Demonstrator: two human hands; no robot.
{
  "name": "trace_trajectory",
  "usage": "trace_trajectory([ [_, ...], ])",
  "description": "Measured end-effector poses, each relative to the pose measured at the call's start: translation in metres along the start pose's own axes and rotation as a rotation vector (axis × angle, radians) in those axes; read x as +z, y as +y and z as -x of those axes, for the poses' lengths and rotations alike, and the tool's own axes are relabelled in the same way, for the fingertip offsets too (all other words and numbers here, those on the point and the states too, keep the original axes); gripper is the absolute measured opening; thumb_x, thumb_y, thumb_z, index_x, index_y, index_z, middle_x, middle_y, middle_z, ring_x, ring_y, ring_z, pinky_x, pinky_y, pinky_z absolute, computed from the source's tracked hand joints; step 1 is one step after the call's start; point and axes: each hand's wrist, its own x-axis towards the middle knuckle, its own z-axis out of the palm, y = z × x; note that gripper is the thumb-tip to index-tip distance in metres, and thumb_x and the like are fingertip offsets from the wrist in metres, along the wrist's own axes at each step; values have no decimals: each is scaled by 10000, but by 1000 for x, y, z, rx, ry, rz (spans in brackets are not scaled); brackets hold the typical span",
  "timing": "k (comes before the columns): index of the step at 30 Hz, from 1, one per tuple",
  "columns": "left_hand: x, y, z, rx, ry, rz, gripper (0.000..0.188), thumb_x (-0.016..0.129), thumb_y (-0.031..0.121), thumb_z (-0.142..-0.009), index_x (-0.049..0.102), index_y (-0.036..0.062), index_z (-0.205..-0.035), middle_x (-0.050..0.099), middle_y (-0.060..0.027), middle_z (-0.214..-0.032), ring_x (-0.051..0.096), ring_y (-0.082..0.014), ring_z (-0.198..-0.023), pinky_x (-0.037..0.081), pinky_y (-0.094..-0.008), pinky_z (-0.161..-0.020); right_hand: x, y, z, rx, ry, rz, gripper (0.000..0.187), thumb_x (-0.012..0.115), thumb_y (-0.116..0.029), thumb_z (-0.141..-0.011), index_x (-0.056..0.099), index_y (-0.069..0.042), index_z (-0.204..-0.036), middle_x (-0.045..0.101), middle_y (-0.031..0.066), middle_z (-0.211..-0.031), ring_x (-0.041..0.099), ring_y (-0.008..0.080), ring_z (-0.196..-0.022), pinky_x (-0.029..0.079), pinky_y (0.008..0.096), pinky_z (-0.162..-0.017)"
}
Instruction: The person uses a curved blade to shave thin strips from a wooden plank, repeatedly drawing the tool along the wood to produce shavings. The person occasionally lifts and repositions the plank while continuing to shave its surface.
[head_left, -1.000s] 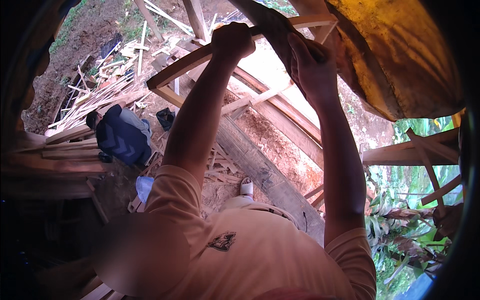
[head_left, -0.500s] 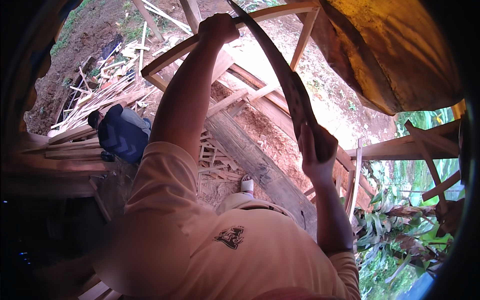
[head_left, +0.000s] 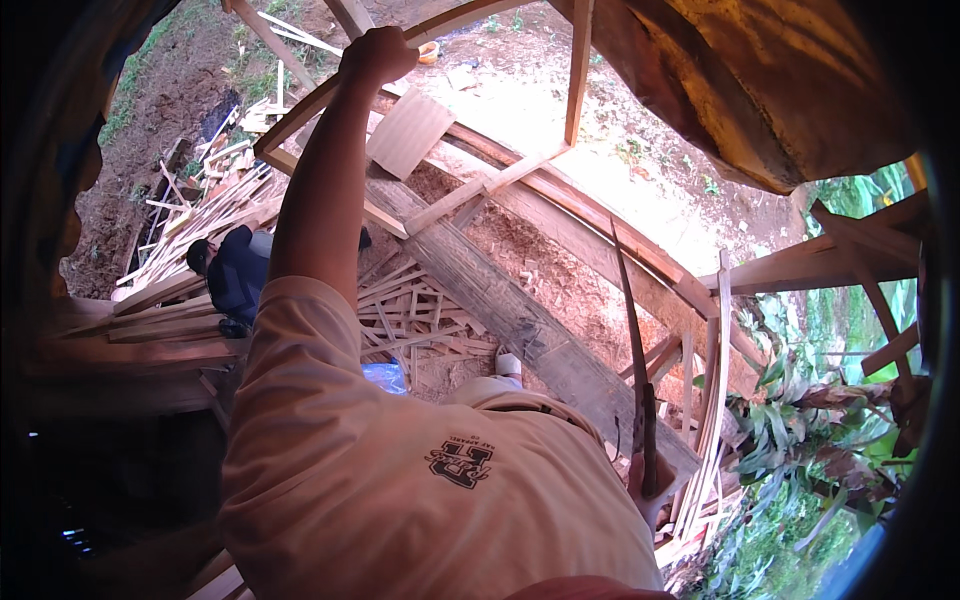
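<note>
Both our hands are closed: the left hand round a wooden beam, the right hand low beside us, round a long tapered tool, its axis nearly upright in view, tip pointing away, slightly left.

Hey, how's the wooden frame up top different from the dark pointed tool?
Shape: the wooden frame has bars meeting at corners; the dark tool is one slim length tapering to a point.
Place: the frame runs off the picture's upper edge, in the left grip; the tool is lower right, in the right grip.
Shared: both are held one-handed.
</note>
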Motion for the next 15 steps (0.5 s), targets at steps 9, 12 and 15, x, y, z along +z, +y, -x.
trace_trajectory([
  [9, 6, 14, 11, 148, 159, -38, 631, 790, 504, -890, 637, 59, -1312, 790, -117, -966, 785, -223, -781, 601, -418, -863, 26, -68, -92, -584, -12, -304, 624, 622, -587, -983, 507, -33, -721, 431, 33, -600, 417, 154, -510, 247, 323, -486],
  [12, 2, 8, 16, 124, 129, -99, 560, 763, 515, -891, 707, 66, -1220, 772, -162, -1110, 763, -330, -1028, 597, -493, -928, 60, -100, -151, -678, -24, -365, 674, 565, -654, -959, 512, -35, -699, 466, 40, -579, 456, 166, -474, 290, 327, -472],
  [15, -9, 28, 22, 93, 75, -18, 464, 727, 473, -898, 779, 64, -1109, 781, -181, -1101, 757, -367, -1054, 604, -517, -938, 109, -143, -218, -805, -89, -604, 536, 560, -455, -1040, 508, -27, -721, 478, 51, -586, 434, 138, -483, 274, 310, -469],
])
